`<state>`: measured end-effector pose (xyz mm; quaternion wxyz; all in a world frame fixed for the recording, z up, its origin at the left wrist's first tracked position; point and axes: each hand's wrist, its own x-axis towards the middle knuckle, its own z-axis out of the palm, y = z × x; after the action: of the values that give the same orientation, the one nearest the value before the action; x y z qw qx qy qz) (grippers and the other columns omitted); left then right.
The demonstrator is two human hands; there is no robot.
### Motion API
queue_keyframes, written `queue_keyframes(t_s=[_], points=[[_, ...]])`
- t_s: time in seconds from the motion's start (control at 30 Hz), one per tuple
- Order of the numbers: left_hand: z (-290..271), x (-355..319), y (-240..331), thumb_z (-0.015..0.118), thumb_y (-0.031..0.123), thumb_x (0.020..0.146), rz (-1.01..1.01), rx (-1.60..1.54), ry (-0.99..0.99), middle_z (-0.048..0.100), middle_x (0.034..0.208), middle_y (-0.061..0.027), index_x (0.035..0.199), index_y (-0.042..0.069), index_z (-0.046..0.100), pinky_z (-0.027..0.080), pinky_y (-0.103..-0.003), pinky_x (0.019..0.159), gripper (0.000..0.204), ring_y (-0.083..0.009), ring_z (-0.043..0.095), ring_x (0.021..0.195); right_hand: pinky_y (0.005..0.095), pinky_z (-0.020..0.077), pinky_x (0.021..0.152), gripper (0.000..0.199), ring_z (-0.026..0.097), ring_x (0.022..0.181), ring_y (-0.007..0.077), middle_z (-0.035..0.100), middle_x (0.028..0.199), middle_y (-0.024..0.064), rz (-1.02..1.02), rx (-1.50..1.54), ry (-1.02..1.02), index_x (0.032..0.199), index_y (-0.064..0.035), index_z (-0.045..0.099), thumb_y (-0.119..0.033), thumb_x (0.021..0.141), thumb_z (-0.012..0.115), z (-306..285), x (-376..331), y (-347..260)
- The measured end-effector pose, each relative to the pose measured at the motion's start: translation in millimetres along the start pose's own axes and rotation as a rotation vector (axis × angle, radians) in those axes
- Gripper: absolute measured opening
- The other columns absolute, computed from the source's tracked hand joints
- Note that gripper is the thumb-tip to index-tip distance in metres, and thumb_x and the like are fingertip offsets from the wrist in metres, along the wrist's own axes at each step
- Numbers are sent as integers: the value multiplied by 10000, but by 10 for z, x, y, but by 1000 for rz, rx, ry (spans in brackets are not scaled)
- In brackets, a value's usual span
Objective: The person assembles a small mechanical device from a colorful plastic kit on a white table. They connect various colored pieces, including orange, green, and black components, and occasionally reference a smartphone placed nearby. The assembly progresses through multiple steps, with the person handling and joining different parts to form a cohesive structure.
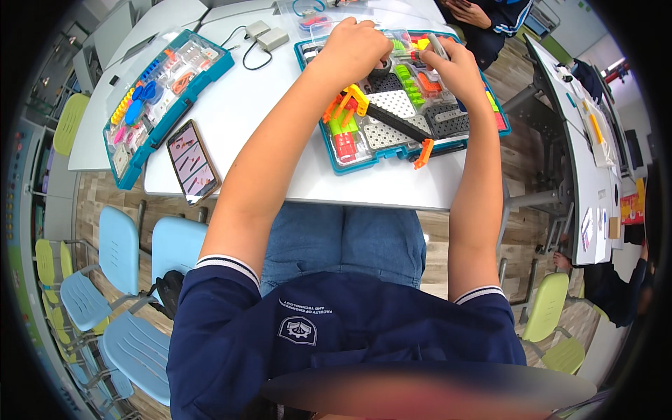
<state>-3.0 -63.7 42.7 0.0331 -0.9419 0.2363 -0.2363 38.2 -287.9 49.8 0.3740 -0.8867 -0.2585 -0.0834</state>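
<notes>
item: seated person at a white table point(231, 112), both bare hands inside a teal parts tray point(392, 157) straight ahead.

left hand point(357, 47): curled over a dark round wheel-like part point(382, 66) near the tray's far middle; fingers closed down on it, though the exact hold is hidden under the knuckles.

right hand point(458, 66): fingers pinched together on a slim grey rod point(438, 46) that stands tilted above the tray's far right corner.

handling note: the two pieces sit near each other, so the work looks like fitting or sorting small parts. it would go best with both wrists low over the tray, the rod kept pinched near its lower end, and the wheel held steady so that nothing loose gets knocked out of the compartments.

container one, the teal tray in hand: grey perforated plates point(395, 105), a long black beam point(395, 122) lying diagonally across them, lime green pieces, red pieces at the near left, yellow and orange connectors point(346, 105), one orange piece point(423, 152) hanging over the near rim.

container two: a second teal tray point(122, 175) well to the left, with blue, yellow, orange and pink small parts in divided cells.

loose on the table: a phone point(193, 162) with lit screen between the trays; two small grey boxes with cable point(266, 35) at the far side.
</notes>
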Motion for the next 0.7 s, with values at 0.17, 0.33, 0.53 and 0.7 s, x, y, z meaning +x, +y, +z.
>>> queue_keyframes(t_s=[0.17,0.33,0.53,0.7], points=[[18,-10,-5,792,207,811,14,71,-70,733,909,-26,921,143,750,466,-404,895,135,-231,670,1026,360,471,639,351,601,646,196,664,709,106,-61,-7,13,896,17,695,-331,853,705,12,14,28],[-21,-33,-53,755,226,845,38,-23,-107,732,962,-53,943,121,748,452,-414,913,144,-242,651,1056,354,474,638,354,610,651,179,674,712,93,-24,-24,-1,919,10,712,-339,863,704,22,-1,16],[-15,-23,-62,735,219,856,32,-60,-126,725,981,-67,964,90,735,451,-416,905,169,-259,648,1057,353,484,647,347,617,653,185,680,717,97,-22,-25,1,961,5,730,-327,863,705,43,2,-13],[89,-36,-88,743,116,824,69,-41,-44,723,972,-64,985,76,702,457,-401,874,171,-257,653,1049,354,495,658,366,630,664,189,690,730,104,-9,-35,-13,975,6,735,-339,856,707,19,-2,-20]])
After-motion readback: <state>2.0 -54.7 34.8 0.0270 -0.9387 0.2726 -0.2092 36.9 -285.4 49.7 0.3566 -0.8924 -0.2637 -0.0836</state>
